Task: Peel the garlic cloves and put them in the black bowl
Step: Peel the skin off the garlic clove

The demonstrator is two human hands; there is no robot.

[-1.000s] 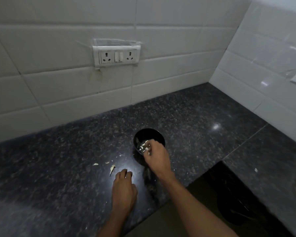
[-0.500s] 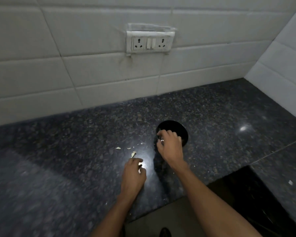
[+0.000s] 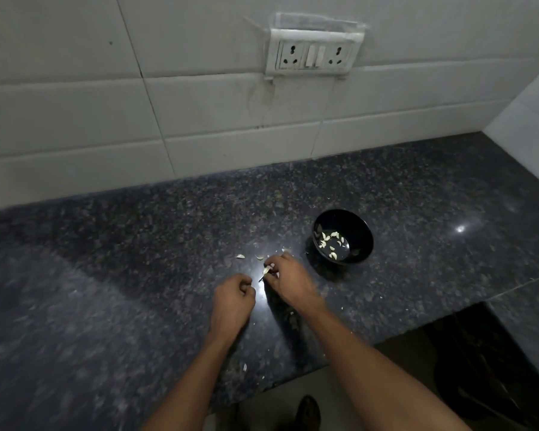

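A small round black bowl [image 3: 343,236] stood on the dark speckled granite countertop [image 3: 137,275], and several pale peeled garlic cloves [image 3: 330,241] lay scattered on its glossy bottom. Just left of the bowl and a little nearer the person, the right hand [image 3: 288,279] was held low over the stone with its fingers curled, pinching a small pale garlic clove [image 3: 266,270] at the fingertips; a thin dark sliver showed below the clove (whether skin or shadow could not be told). Left of that, still further from the bowl, the left hand [image 3: 233,298] rested on the countertop, its fingers curled into a loose fist, and nothing could be seen in it. The two hands were close but apart, with a bright glare of light on the stone between them.

Left of the bowl, just beyond the right hand's knuckles, a few pale scraps of garlic skin [image 3: 239,256] lay on the countertop. More tiny flakes [image 3: 245,367] lay well nearer the person, by the counter's front edge. High on the white tiled wall [image 3: 75,119] behind the bowl sat a white double socket plate with switches [image 3: 313,54].
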